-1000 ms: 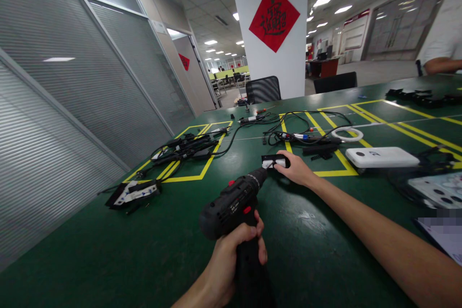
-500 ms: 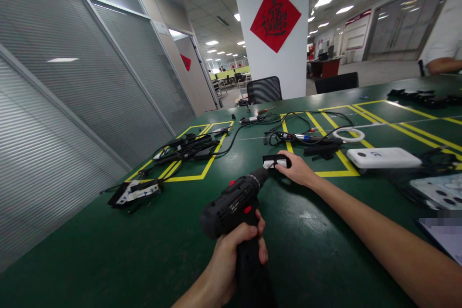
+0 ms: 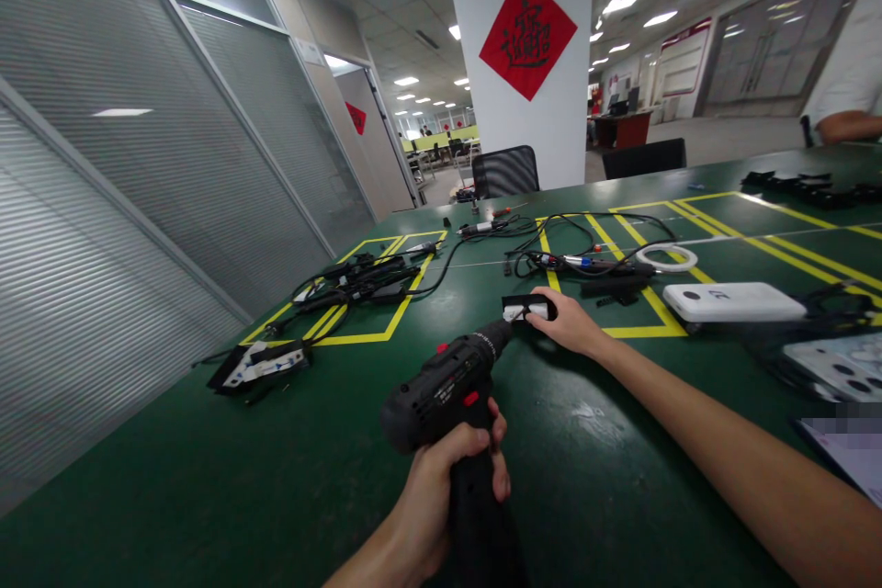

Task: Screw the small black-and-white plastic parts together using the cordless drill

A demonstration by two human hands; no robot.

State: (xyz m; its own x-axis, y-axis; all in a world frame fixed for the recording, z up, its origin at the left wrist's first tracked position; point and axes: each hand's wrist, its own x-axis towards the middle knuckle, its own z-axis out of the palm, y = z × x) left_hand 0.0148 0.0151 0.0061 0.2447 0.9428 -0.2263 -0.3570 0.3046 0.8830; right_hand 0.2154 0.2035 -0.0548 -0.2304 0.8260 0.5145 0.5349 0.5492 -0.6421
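Observation:
My left hand [image 3: 441,491] is wrapped round the grip of a black cordless drill [image 3: 447,381]. The drill's nose points away from me, and its bit tip meets a small black and white part [image 3: 527,307] lying on the green table [image 3: 276,469]. My right hand [image 3: 561,322] reaches out over the table and holds that part down, fingers curled on its right end.
Black cables and tools [image 3: 358,280] lie in a yellow-taped box at the left. A black and white piece [image 3: 258,366] sits nearer the left edge. A white box [image 3: 730,301], a white ring [image 3: 665,256] and more cables are at the right. Another person's arm [image 3: 847,124] is at the far right.
Nothing has moved apart from a slight shift of the camera; both hands hold the same positions.

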